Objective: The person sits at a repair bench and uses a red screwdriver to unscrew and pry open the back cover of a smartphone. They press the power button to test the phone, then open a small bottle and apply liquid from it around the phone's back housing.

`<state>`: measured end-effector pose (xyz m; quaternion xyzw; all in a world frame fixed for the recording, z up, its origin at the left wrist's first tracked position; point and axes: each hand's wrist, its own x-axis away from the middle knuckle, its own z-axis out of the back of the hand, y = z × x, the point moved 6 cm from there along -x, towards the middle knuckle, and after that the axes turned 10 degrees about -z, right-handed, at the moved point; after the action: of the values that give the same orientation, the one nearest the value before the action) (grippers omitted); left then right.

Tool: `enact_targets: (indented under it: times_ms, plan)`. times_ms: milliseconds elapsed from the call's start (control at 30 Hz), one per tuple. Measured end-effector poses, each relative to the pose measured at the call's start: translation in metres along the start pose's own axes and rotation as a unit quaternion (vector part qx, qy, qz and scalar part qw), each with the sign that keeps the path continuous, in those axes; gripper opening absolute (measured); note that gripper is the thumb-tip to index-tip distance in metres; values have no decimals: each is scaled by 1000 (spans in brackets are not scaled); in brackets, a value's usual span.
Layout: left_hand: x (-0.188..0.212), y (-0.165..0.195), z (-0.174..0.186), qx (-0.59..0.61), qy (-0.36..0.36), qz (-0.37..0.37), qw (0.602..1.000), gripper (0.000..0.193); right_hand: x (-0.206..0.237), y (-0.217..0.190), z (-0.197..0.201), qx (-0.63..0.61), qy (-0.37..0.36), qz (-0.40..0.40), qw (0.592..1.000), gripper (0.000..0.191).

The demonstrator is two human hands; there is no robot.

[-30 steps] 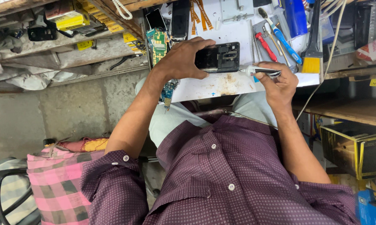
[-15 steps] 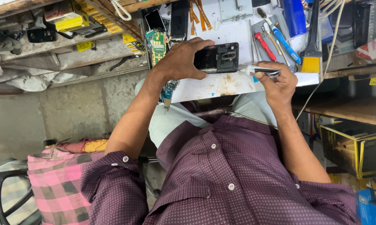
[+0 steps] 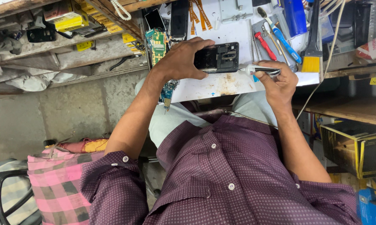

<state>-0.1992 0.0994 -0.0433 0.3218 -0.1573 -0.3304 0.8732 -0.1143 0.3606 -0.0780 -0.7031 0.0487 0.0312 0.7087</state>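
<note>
While your left hand (image 3: 183, 58) clamps the opened phone (image 3: 216, 57) flat on the white worktop (image 3: 221, 85), its long axis running left to right, your right hand (image 3: 277, 81) – fingers pinched on a slim tool (image 3: 261, 70) – sits just right of the phone's end.

My left hand (image 3: 179, 60) grips an opened black phone (image 3: 217, 57) on the white mat (image 3: 221, 85). My right hand (image 3: 277, 81) holds a tool (image 3: 259, 70), tip at the phone's edge. A brush (image 3: 311, 50) lies nearby.

Black phone (image 3: 216, 57), maroon dotted shirt (image 3: 238, 175), perhaps silvery tool (image 3: 261, 70).
</note>
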Motion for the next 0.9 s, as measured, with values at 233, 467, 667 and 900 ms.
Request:
enact_targets:
  times_ms: [233,467,667,900]
  plan:
    - [0,-1,0,7,-1,-1,1000,92,1,-1,0,18,4,-3,1000,25]
    - [-1,2,1,4,4,-6,1000,91,2,4,2,8,-16,-31,999,25]
    - [3,5,7,37,8,-18,999,89,9,-9,13,164,-19,5,986,24]
    - [11,8,10,75,15,-55,996,87,-2,-6,32,24,80,-13,996,29]
